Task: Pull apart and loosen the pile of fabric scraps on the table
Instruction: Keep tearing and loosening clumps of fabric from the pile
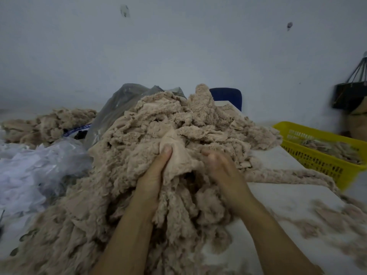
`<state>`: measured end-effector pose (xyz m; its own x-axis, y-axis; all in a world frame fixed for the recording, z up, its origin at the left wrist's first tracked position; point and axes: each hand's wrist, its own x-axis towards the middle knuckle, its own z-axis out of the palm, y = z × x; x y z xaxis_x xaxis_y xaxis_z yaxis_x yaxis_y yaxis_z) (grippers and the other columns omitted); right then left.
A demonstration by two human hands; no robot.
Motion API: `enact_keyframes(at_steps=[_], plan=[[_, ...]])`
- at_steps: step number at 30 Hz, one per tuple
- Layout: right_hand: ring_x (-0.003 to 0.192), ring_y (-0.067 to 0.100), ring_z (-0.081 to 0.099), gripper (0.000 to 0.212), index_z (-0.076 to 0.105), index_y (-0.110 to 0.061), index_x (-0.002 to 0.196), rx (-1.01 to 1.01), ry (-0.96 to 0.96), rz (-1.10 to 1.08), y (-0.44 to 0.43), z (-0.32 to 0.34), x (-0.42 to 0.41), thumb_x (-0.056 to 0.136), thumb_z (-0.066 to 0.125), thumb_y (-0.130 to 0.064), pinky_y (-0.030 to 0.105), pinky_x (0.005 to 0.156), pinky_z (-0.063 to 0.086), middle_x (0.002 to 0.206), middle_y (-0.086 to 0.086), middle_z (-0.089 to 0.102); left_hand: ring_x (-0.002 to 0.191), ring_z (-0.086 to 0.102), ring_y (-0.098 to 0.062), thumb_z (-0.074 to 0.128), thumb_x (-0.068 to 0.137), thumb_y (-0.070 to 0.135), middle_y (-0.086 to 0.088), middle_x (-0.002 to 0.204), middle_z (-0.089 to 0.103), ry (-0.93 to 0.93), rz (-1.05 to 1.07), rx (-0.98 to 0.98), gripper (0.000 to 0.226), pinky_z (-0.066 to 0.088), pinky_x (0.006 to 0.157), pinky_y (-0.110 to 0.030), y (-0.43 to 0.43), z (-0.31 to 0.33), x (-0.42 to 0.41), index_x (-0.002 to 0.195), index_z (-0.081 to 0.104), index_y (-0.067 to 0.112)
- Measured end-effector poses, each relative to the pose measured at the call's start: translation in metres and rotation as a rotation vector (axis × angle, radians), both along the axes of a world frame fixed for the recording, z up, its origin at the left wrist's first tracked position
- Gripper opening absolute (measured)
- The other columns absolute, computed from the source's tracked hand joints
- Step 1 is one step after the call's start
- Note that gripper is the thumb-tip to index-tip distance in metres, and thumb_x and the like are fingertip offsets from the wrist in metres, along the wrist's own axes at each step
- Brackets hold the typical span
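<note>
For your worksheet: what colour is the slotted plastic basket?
Yellow slotted plastic basket, clearest in the head view.

Pale scuffed wall (178, 46); blue chair (228, 95) against it; dim light.

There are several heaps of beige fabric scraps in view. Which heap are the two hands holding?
The large central heap of beige fleecy scraps: left hand and right hand grip it. The far-left heap and the yellow plastic basket lie untouched.
</note>
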<state>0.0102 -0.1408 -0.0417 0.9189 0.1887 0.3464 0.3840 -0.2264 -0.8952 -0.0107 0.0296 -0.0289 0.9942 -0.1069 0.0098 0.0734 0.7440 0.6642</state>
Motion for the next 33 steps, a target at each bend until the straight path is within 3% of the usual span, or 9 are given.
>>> enact_keyframes(at_steps=[4, 7, 9, 12, 16, 20, 25, 28, 33], plan=[[0.067, -0.016, 0.055, 0.031, 0.058, -0.055, 0.067, -0.098, -0.032, 0.031, 0.016, -0.002, -0.010, 0.083, 0.041, -0.075, 0.001, 0.058, 0.038, 0.070, -0.034, 0.060, 0.116, 0.062, -0.041, 0.079, 0.081, 0.036, -0.026, 0.126, 0.062, 0.043, 0.115, 0.093, 0.061, 0.046, 0.101, -0.055, -0.008, -0.005, 0.001, 0.131, 0.059, 0.007], [0.046, -0.004, 0.054, 0.046, 0.057, -0.042, 0.055, 0.257, 0.058, -0.284, -0.008, 0.007, 0.001, 0.091, 0.042, -0.067, 0.007, 0.041, 0.035, 0.053, -0.020, 0.058, 0.084, 0.074, -0.027, 0.063, 0.092, 0.043, -0.015, 0.094, 0.075, 0.032, 0.284, 0.031, 0.039, 0.061, 0.073, -0.043, 0.011, 0.000, 0.004, 0.099, 0.078, 0.007], [0.039, 0.008, 0.035, 0.056, 0.045, -0.030, 0.045, 0.467, 0.079, -0.406, -0.028, 0.009, 0.007, 0.096, 0.049, -0.053, 0.021, 0.042, 0.032, 0.043, -0.008, 0.040, 0.078, 0.073, -0.027, 0.051, 0.099, 0.042, -0.013, 0.086, 0.073, 0.028, 0.339, -0.045, 0.048, 0.061, 0.063, -0.041, 0.021, 0.006, 0.005, 0.090, 0.079, 0.004], [0.056, 0.003, 0.055, 0.039, 0.066, -0.029, 0.061, 0.303, 0.112, -0.307, -0.023, 0.004, 0.006, 0.096, 0.053, -0.042, 0.021, 0.055, 0.044, 0.057, -0.017, 0.060, 0.082, 0.064, -0.028, 0.037, 0.105, 0.011, -0.014, 0.078, 0.062, 0.222, 0.417, 0.315, 0.042, 0.051, 0.052, -0.017, 0.014, 0.000, 0.007, 0.077, 0.067, 0.007], [0.107, -0.003, 0.062, 0.065, 0.073, -0.037, 0.105, 0.144, 0.188, 0.043, 0.001, -0.003, -0.002, 0.074, 0.044, -0.087, 0.027, 0.092, 0.050, 0.114, -0.018, 0.069, 0.117, 0.056, -0.030, 0.053, 0.095, -0.004, -0.013, 0.135, 0.053, 0.079, 0.374, 0.957, 0.038, 0.049, 0.091, -0.024, -0.004, -0.022, 0.000, 0.133, 0.053, 0.004], [0.091, -0.003, 0.067, 0.062, 0.074, -0.031, 0.094, 0.189, 0.185, -0.014, 0.004, -0.005, 0.000, 0.072, 0.048, -0.083, 0.024, 0.084, 0.053, 0.096, -0.017, 0.073, 0.142, 0.030, -0.021, 0.058, 0.096, 0.011, -0.004, 0.153, 0.033, -0.160, 0.211, 1.219, 0.055, 0.025, 0.119, -0.035, -0.010, -0.033, -0.002, 0.146, 0.037, 0.010], [0.090, 0.006, 0.070, 0.033, 0.075, -0.029, 0.094, 0.544, 0.363, -0.146, 0.003, -0.011, 0.015, 0.099, 0.048, -0.049, 0.027, 0.080, 0.055, 0.096, -0.010, 0.075, 0.110, 0.056, 0.000, 0.069, 0.083, 0.029, 0.018, 0.126, 0.055, -0.125, 0.249, 0.878, 0.043, 0.050, 0.087, -0.014, -0.016, -0.030, 0.001, 0.124, 0.059, 0.033], [0.066, 0.008, 0.069, 0.045, 0.070, -0.013, 0.103, 0.855, 0.411, -0.259, -0.026, -0.003, 0.025, 0.104, 0.038, -0.045, 0.022, 0.059, 0.055, 0.083, 0.001, 0.075, 0.082, 0.066, -0.028, 0.065, 0.088, 0.018, -0.005, 0.089, 0.073, 0.045, 0.292, 0.441, 0.015, 0.057, 0.063, -0.025, 0.000, -0.026, 0.008, 0.083, 0.078, 0.013], [0.134, 0.024, 0.041, 0.055, 0.046, -0.016, 0.143, -0.033, 0.373, -0.356, -0.031, -0.018, 0.033, 0.096, 0.054, -0.043, 0.044, 0.109, 0.038, 0.149, 0.004, 0.041, 0.136, 0.040, -0.028, 0.050, 0.102, 0.022, -0.005, 0.152, 0.039, 0.222, 0.552, 0.791, 0.047, 0.033, 0.115, -0.044, -0.007, -0.014, 0.014, 0.147, 0.040, 0.015]])
